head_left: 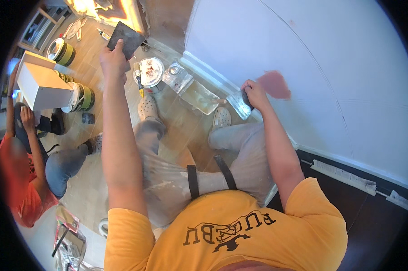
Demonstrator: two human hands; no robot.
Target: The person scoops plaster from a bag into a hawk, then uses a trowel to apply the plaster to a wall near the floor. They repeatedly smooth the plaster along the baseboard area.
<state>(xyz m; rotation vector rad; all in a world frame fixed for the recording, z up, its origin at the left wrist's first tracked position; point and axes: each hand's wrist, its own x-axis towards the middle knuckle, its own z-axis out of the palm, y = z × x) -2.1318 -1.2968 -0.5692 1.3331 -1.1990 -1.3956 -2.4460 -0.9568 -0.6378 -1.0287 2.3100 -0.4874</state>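
My left hand [113, 64] is raised at the upper left, its fingers closed round a dark square putty spreader [130, 41], thumb on the face. Low by the white wall [330, 77], my right hand [257, 95] grips a wide putty knife [238, 105] with a shiny metal blade pointing down and left. Just beyond that hand a reddish-brown filler patch [276, 84] shows on the wall. Between my feet and the wall lies a pale translucent tray [200, 97]. An open can [150, 71] with a stained lid stands beside it, and a yellow-handled tool [139, 81] leans there.
A co-worker in a red shirt [32, 210] sits at the left, holding a white box-like panel [45, 88]. Several dark-and-green buckets [85, 98] stand nearby. A small bottle [103, 34] lies at the back. Dark flooring [335, 198] edges the wall at right.
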